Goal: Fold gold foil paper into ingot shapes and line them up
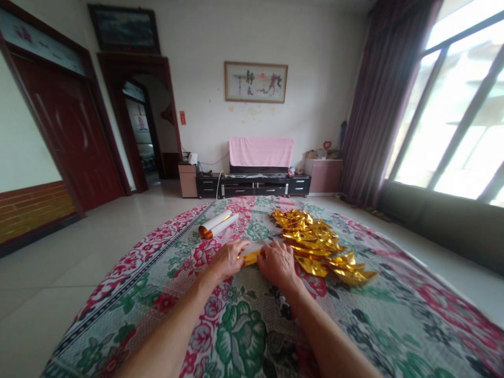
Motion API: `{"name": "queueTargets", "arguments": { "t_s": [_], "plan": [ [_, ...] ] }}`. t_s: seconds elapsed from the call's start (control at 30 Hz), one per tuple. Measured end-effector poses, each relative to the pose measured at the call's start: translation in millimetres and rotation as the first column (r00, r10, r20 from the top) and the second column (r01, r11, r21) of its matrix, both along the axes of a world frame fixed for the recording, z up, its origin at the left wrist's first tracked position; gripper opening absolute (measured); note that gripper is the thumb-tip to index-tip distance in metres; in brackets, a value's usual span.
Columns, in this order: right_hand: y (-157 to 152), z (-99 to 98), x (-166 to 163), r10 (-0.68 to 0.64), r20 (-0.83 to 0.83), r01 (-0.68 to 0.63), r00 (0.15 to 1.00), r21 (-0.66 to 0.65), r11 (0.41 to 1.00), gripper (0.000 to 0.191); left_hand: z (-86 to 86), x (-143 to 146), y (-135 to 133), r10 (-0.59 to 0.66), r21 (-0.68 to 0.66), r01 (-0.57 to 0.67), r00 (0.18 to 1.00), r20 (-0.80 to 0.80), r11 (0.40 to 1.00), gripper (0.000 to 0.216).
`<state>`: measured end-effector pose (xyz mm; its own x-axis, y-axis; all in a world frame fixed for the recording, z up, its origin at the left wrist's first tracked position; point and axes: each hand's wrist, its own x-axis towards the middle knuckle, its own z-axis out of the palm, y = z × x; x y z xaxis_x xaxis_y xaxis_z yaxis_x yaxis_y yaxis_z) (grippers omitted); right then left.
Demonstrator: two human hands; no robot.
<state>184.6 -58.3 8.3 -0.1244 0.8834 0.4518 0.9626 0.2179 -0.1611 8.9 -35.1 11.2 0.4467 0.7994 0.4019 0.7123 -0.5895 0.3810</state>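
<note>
The gold paper (252,256) lies on the floral cloth (244,325) directly before us. Our left hand (226,261) and right hand (277,264) each pinch one end. Folded gold pieces (318,244) lie just right; a foil roll (218,224) lies beyond.

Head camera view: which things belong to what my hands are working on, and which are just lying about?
In the work: gold foil sheet, pressed under the left hand and right hand; pile of folded gold pieces beside it; foil roll, probably the supply; floral cloth underneath.
Lying about: pink cloth; framed picture; low cabinet; curtain.
</note>
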Motion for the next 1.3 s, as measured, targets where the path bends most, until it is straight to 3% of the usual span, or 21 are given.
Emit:
{"name": "queueTargets", "arguments": {
  "t_s": [0.1, 0.23, 0.33, 0.53, 0.63, 0.8, 1.03, 1.3],
  "plan": [
    [-1, 2.4, -2, 0.043, 0.014, -0.043, 0.999, 0.040, 0.998, 0.018, -4.2, -1, 2, 0.015, -0.024, -0.013, 0.999, 0.047, 1.000, 0.048],
    [0, 2.5, -6, 0.294, -0.033, -0.292, 0.955, 0.042, 0.955, 0.017, -3.6, -2, 0, -0.010, -0.017, 0.011, 0.998, 0.064, 1.000, 0.044],
    [2, -1.5, -9, 0.385, -0.062, -0.385, 0.921, 0.020, 0.923, 0.022, -2.8, -2, 0, -0.015, -0.015, 0.016, 0.997, 0.071, 1.000, 0.043],
    [2, -6.3, -14, 0.374, -0.061, -0.375, 0.925, 0.009, 0.927, 0.026, -4.8, -8, 4, -0.018, -0.073, 0.031, 0.985, 0.172, 0.997, 0.045],
    [2, -4.9, -16, 0.356, -0.051, -0.357, 0.933, -0.007, 0.934, 0.023, -3.8, -14, 6, 0.028, -0.068, -0.013, 0.976, 0.218, 0.998, 0.034],
    [3, -2.0, -15, 0.377, -0.057, -0.379, 0.924, -0.018, 0.925, 0.024, -4.4, -18, 9, -0.031, 0.032, 0.027, 0.991, 0.129, 0.999, 0.018],
    [4, -3.5, -12, 0.404, -0.057, -0.406, 0.913, -0.010, 0.914, 0.023, -9.9, -18, 11, -0.029, 0.024, 0.027, 0.996, 0.080, 0.999, 0.017],
    [3, -3.9, -9, 0.479, -0.092, -0.477, 0.873, 0.047, 0.878, 0.027, -13.0, -20, 15, -0.039, -0.027, 0.043, 0.990, 0.135, 0.999, 0.016]
  ]
}}
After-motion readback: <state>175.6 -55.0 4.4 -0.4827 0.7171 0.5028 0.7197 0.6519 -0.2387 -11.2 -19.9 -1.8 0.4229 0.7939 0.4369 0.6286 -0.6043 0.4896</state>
